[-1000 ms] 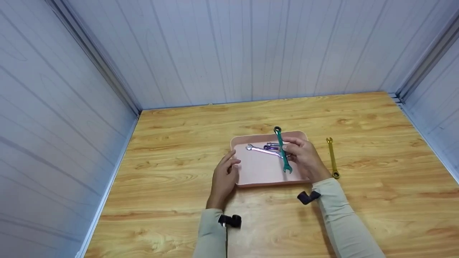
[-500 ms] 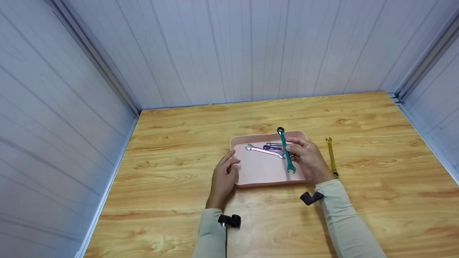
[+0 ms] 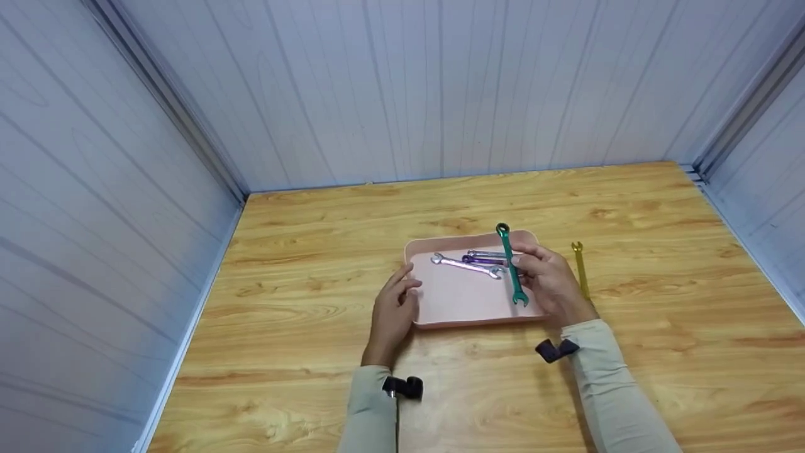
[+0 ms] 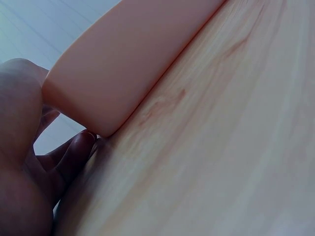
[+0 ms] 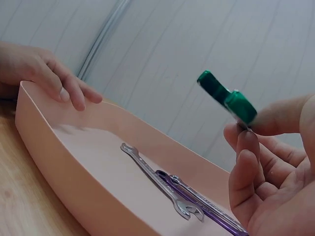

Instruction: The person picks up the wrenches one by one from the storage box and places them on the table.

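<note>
My right hand [image 3: 552, 283] pinches a green combination wrench [image 3: 510, 261] between thumb and fingers above the right part of a pink tray [image 3: 484, 323]. Its ring end points away and its open end toward me. At the tray's left side, my left hand [image 3: 393, 314] grips the wall, with fingers [image 5: 74, 93] over the rim, as the right wrist view shows. Inside the tray lie a silver wrench [image 5: 155, 179], a purple wrench [image 5: 211, 211] and a second silver wrench [image 5: 202, 196], close together. The right hand covers part of these in the head view.
A yellow wrench [image 3: 581, 267] lies on the wooden table [image 3: 302, 283] to the right of the tray, its near end hidden behind the right hand. Pale panel walls [image 3: 402, 94] enclose the table at the back and on both sides.
My right hand has moved a little to the right with the green wrench, uncovering more of the wrenches in the tray and hiding the yellow wrench's near end. The left hand stays put.
</note>
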Motion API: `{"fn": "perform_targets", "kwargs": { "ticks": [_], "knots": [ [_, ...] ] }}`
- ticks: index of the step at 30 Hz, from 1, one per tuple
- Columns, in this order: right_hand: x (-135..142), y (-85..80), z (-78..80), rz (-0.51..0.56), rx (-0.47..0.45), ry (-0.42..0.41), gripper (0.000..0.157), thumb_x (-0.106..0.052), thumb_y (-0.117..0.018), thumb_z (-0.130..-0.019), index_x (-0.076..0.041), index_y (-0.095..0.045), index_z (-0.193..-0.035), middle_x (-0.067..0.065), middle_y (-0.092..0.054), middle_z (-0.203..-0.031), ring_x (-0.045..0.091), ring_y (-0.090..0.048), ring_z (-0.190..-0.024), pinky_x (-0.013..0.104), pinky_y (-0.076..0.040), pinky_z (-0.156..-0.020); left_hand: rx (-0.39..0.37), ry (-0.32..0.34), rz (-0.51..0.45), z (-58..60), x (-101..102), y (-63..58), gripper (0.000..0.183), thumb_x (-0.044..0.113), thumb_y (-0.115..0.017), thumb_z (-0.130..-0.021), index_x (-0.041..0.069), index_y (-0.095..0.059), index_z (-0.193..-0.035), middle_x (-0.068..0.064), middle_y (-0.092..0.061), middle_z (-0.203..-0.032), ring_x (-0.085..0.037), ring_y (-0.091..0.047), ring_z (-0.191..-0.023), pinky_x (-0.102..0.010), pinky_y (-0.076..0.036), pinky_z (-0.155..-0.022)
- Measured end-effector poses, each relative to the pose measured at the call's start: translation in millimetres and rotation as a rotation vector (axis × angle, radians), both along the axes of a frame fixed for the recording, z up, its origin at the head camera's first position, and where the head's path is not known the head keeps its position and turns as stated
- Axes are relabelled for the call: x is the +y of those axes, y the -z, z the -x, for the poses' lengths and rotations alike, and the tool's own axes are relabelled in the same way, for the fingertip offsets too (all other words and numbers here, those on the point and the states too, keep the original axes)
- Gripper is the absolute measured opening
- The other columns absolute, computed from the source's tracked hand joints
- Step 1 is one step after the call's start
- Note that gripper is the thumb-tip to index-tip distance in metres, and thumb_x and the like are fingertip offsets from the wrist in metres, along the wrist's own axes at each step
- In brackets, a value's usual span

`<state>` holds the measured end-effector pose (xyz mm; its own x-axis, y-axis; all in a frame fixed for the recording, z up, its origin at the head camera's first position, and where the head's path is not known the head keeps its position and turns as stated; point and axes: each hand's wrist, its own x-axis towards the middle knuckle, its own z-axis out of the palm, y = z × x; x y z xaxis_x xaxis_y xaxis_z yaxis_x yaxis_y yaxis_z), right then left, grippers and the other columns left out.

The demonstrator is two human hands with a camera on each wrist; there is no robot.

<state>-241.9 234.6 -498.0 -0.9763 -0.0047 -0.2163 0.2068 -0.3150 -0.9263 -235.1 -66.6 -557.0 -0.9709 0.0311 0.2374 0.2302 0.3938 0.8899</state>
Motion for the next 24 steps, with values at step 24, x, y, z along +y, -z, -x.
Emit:
{"fn": "perform_targets", "kwargs": {
  "ticks": [24],
  "knots": [
    [23.2,2.4,-9.4,0.158,0.003,0.06,0.022,-0.003,-0.061,-0.098,-0.006,-0.064,-0.119,0.006,-0.066,-0.092,0.015,-0.054,-0.075,0.023,-0.05,-0.067,-0.009,-0.002,0.008,0.3,1.4,-1.6,0.023,0.008,-0.055,-0.095,0.007,-0.075,-0.107,0.009,-0.053,-0.145,-0.015,-0.044,-0.138,-0.035,-0.034,-0.113]
  ]
}}
